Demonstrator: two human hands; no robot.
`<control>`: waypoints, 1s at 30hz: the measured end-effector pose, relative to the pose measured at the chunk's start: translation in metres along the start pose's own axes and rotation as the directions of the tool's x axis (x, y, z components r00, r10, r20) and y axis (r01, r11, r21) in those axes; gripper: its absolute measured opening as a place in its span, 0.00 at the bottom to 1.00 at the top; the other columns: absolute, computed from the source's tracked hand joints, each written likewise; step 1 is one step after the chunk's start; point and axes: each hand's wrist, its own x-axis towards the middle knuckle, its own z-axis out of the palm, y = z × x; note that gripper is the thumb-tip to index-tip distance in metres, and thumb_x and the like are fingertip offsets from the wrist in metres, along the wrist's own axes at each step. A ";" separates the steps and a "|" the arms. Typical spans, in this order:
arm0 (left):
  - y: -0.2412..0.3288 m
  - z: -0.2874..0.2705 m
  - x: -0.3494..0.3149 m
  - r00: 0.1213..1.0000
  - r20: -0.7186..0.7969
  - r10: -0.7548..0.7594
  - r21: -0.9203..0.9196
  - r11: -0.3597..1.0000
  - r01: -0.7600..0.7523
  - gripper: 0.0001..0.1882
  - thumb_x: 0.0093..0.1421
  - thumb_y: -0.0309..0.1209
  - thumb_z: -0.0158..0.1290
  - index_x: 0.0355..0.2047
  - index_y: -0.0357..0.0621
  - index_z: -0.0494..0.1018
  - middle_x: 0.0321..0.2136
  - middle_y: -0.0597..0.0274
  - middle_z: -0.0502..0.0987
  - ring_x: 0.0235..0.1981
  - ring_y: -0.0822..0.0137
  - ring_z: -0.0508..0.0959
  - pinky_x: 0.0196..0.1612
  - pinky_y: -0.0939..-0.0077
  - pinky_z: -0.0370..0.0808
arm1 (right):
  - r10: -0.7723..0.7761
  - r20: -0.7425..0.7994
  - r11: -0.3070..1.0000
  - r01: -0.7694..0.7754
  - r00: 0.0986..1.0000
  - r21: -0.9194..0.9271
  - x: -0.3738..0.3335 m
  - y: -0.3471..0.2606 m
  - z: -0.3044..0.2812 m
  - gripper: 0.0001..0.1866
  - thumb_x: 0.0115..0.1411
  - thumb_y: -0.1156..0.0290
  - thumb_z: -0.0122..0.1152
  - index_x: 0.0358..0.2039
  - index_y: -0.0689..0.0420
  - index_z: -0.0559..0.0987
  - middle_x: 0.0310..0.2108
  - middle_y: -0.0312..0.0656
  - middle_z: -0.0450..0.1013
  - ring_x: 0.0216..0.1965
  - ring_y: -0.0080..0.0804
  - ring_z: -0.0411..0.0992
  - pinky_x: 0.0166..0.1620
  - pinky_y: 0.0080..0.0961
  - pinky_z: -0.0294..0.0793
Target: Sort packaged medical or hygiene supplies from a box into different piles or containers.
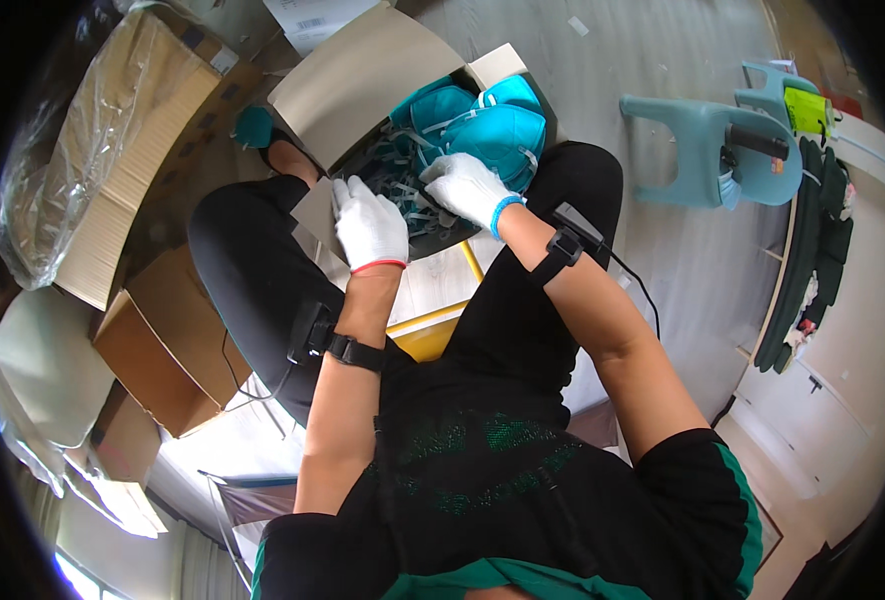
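An opened cardboard box (362, 70) stands between my knees, its large flap folded back. Teal cup-shaped face masks (487, 135) are heaped in its right and far part, and a tangle of pale straps (387, 175) fills the left part. My left hand (370, 222), in a white knit glove with a red cuff, rests at the near left edge of the box, fingers extended and slightly apart. My right hand (465, 188), gloved with a blue cuff, reaches over the masks and straps with its fingers curled down; what lies under its fingertips is hidden.
A teal mask (253, 128) lies left of the box. Further left are a plastic-covered carton (137, 150) and an open brown box (167, 340). Pale blue stools (677, 150) stand at the right, a dark object on one. A yellow edge (427, 338) shows below the box.
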 end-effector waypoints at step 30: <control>-0.051 0.138 0.084 0.658 0.516 -0.549 0.025 0.777 0.629 0.46 0.56 0.67 0.51 0.63 0.45 0.66 0.62 0.53 0.68 0.66 0.58 0.65 0.63 0.67 0.64 | 0.106 0.109 0.974 -0.126 0.988 0.186 -0.005 -0.002 0.008 0.22 0.48 0.69 0.57 0.46 0.59 0.81 0.36 0.54 0.80 0.37 0.46 0.80 0.46 0.34 0.77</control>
